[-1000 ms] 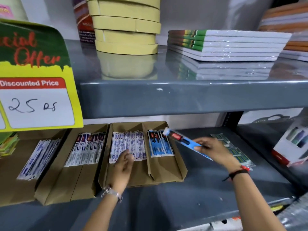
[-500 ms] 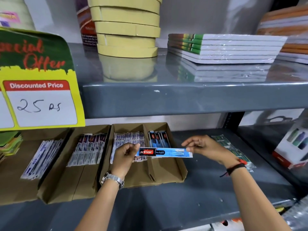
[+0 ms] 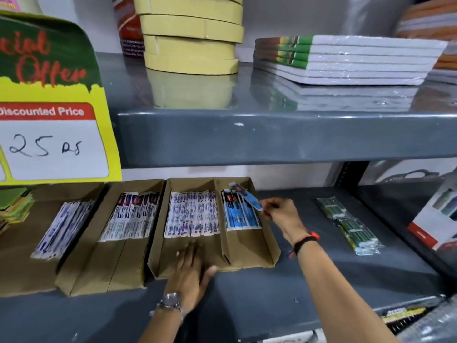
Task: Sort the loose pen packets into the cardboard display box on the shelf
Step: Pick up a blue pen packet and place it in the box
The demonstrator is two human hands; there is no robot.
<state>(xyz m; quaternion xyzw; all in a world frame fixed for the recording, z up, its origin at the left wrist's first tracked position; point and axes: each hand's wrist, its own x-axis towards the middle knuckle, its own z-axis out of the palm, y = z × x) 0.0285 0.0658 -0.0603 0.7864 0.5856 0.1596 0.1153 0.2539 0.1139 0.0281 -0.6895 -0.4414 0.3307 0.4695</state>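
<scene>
A cardboard display box (image 3: 249, 258) with two compartments lies on the lower grey shelf. Its left compartment holds white and purple packets (image 3: 191, 214), its right one blue pen packets (image 3: 241, 216). My right hand (image 3: 279, 212) pinches one blue pen packet (image 3: 247, 196) by its near end and holds it tilted over the right compartment, above the blue stack. My left hand (image 3: 191, 271) lies flat, fingers spread, on the front of the box's left compartment, holding nothing. A bundle of green packets (image 3: 348, 224) lies loose on the shelf to the right.
Two more cardboard boxes (image 3: 99, 268) with packets stand to the left. A yellow price sign (image 3: 52, 134) hangs at the upper left. The upper shelf (image 3: 272, 137) overhangs the boxes and carries tape rolls (image 3: 190, 35) and wrapped notebooks (image 3: 346, 60). A white and red carton (image 3: 435, 219) stands at the right.
Both hands held the blue packet level over the box; now my left hand has let go and dropped to the box front, and my right hand has swung the packet over the right compartment.
</scene>
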